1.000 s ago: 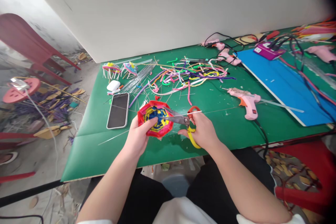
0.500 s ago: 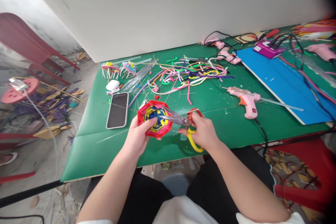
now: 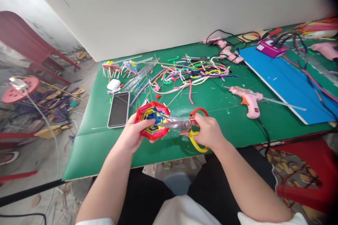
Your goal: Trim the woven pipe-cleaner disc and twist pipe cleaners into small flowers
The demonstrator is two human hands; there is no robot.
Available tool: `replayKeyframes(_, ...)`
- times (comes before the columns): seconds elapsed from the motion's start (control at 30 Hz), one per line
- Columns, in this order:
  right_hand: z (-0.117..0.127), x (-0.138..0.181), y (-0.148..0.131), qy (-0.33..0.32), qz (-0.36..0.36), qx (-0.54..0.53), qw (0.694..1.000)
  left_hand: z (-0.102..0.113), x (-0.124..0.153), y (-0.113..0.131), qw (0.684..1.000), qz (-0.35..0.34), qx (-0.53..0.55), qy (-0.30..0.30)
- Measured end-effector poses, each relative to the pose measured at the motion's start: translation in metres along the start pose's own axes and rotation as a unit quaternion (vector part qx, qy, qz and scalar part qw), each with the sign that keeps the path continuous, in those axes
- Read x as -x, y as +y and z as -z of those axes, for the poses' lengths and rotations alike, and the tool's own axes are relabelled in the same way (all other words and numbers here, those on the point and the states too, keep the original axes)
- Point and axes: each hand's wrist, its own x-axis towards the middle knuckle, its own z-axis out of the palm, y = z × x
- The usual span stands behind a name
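Note:
My left hand (image 3: 134, 130) grips a small eight-sided piece woven from pipe cleaners (image 3: 165, 132), with a red rim and yellow and blue rings inside. The thumb presses on its blue middle. Held in my right hand (image 3: 210, 130) are scissors (image 3: 199, 145) with one orange and one yellow handle loop. Their metal blades stand a little apart and reach left over the woven piece; whether they touch it I cannot tell. Thin wires stick out from the piece. Both hands are above the green table (image 3: 92, 158), near its front edge.
A phone (image 3: 118, 109) and a white earbud case (image 3: 114, 85) lie left. Behind are loose pipe cleaners (image 3: 190, 72), metal wires (image 3: 137, 79) and two small fringed pieces (image 3: 130, 66). Right of my hands lies a pink glue gun (image 3: 252, 103), its cord trailing over the edge, beside a blue board (image 3: 287, 84).
The woven piece has shifted slightly left and tilted. The scissors' blades have spread wider, with the handle loops farther apart. My right hand has moved slightly right.

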Motion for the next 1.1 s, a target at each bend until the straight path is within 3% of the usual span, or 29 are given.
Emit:
replayKeyframes(0.23, -0.004, -0.001, 0.001, -0.057, -0.045, 0.006, 0.997, -0.004, 0.002, 0.001, 0.999, -0.021, 0.003, 0.028)
replayKeyframes(0.4, -0.003, -0.002, -0.002, -0.101, -0.075, 0.007, 0.992, -0.006, 0.002, -0.002, 1.0, -0.017, 0.004, 0.012)
replayKeyframes(0.63, -0.004, -0.003, -0.003, -0.071, -0.076, 0.018, 0.994, -0.005, -0.001, -0.005, 1.0, -0.021, 0.006, 0.006)
replayKeyframes(0.87, -0.006, 0.001, -0.002, 0.028, -0.011, 0.06, 0.998, -0.008, 0.0, -0.005, 1.0, 0.003, 0.0, -0.006)
replayKeyframes(1.1, -0.003, 0.0, -0.001, -0.002, -0.01, 0.021, 1.0, 0.003, -0.004, -0.004, 0.999, 0.033, -0.016, -0.036)
